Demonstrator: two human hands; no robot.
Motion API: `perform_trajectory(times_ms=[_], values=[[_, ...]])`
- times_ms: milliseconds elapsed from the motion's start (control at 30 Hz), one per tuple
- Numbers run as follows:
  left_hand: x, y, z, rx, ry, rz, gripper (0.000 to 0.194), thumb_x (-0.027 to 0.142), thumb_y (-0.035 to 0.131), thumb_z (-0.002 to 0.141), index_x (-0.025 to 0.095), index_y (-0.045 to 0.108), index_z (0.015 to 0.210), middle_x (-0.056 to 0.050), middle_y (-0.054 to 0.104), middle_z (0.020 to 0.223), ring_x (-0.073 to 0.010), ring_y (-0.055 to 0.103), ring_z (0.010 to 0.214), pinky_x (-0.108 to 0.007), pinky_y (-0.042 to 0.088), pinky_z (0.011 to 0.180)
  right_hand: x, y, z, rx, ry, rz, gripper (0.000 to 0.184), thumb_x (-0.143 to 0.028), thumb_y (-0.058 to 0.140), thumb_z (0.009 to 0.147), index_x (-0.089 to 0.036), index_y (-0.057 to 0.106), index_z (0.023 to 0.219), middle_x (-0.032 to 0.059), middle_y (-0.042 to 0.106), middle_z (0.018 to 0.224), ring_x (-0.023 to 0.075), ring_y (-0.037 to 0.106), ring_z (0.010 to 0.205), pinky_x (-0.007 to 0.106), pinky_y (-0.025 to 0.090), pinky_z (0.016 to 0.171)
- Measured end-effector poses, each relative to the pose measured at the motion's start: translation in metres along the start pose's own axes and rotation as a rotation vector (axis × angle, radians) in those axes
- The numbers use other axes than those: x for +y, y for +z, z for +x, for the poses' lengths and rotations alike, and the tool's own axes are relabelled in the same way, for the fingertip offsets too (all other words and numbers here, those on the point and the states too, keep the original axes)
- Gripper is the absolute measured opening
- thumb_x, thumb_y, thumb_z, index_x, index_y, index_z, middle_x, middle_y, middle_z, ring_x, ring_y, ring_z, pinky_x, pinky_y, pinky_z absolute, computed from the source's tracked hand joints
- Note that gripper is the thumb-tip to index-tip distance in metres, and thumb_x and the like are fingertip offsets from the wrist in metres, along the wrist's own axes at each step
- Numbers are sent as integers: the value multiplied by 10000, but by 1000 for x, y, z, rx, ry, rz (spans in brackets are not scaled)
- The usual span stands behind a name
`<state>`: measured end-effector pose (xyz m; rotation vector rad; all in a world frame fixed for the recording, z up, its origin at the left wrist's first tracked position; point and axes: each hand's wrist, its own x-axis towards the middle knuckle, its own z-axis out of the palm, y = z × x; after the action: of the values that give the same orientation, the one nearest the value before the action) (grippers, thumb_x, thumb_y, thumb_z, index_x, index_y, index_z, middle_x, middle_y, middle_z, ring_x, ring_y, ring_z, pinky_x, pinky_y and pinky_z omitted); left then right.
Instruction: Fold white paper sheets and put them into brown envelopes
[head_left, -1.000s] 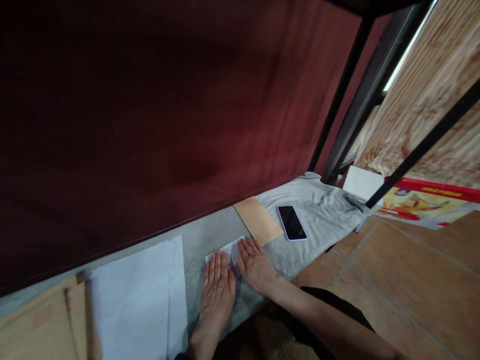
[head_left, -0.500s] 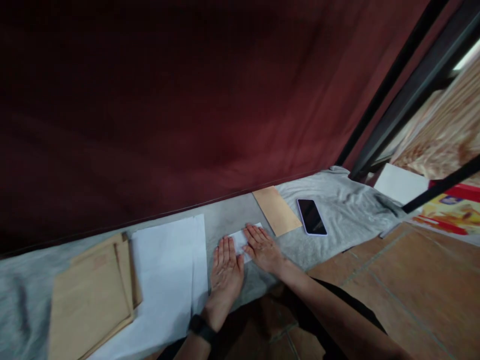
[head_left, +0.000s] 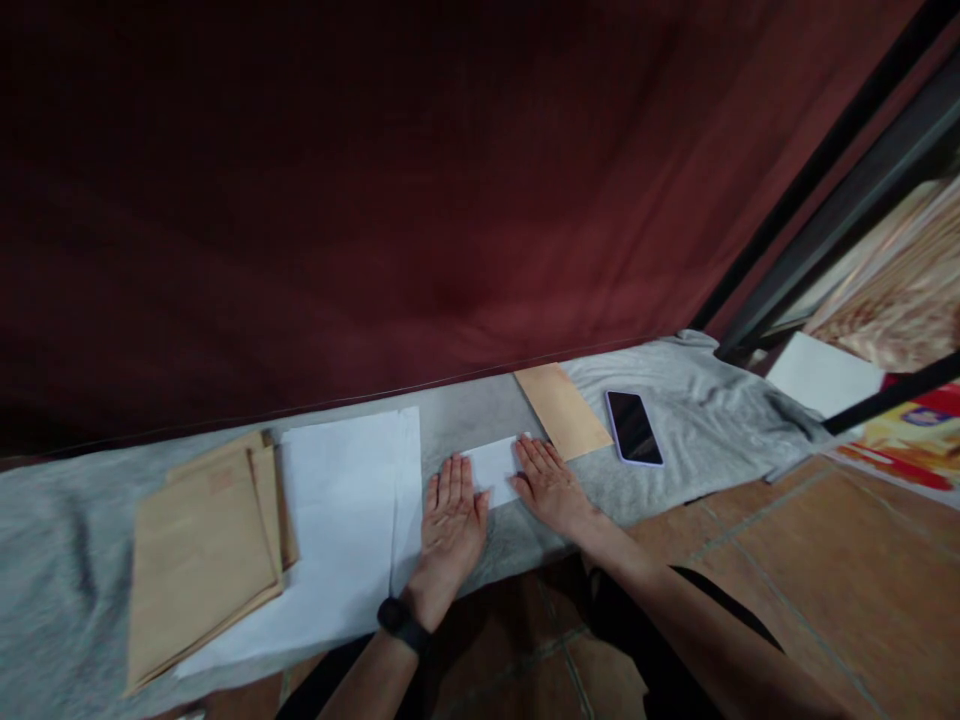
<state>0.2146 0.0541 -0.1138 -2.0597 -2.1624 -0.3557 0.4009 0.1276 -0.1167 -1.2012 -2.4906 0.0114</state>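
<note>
My left hand [head_left: 451, 518] lies flat, fingers stretched out, on the left part of a small folded white paper [head_left: 496, 467]. My right hand [head_left: 552, 486] also lies flat with fingers extended on the paper's right edge. The paper rests on a grey cloth [head_left: 675, 420] spread on the floor. A black band sits on my left wrist.
Left of my hands lie white sheets [head_left: 341, 530] and a stack of brown envelopes [head_left: 202, 555]. A single brown envelope [head_left: 562, 410] and a dark phone [head_left: 634, 428] lie to the right. A dark red curtain [head_left: 375, 200] hangs behind; tiled floor [head_left: 787, 560] lies at right.
My hands have slid apart along the folded paper, showing more of it between them. The view has swung left, so the brown envelope stack has come into sight.
</note>
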Motion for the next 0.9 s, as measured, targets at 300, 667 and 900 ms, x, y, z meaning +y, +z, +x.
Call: perform_trajectory(times_ms=[300,667,900], values=[[3,-7,-1,-45,-14,-34,599,312,336,987,52,314,1526,-172,346,1592,-270,278,1497,-478,250,1213,-23,-17,-29,-131,-228,117,613,-443,407,1033,-129,316,1552,136,329,1598,219,295,1484,448,287,1212],[3,-10,-3,-48,-46,-36,591,335,346,996,57,340,1517,-162,360,1589,-270,275,1498,-480,201,1228,19,-20,-44,-85,-117,22,648,-446,411,1030,-92,287,1559,180,314,1598,283,303,1477,484,300,1194],[9,-16,-3,-98,-71,-61,599,323,382,984,51,339,1516,-170,320,1605,-275,237,1511,-499,184,1234,-3,-15,-34,-79,-170,67,644,-432,411,1026,-133,260,1575,143,243,1631,288,239,1501,508,248,1210]])
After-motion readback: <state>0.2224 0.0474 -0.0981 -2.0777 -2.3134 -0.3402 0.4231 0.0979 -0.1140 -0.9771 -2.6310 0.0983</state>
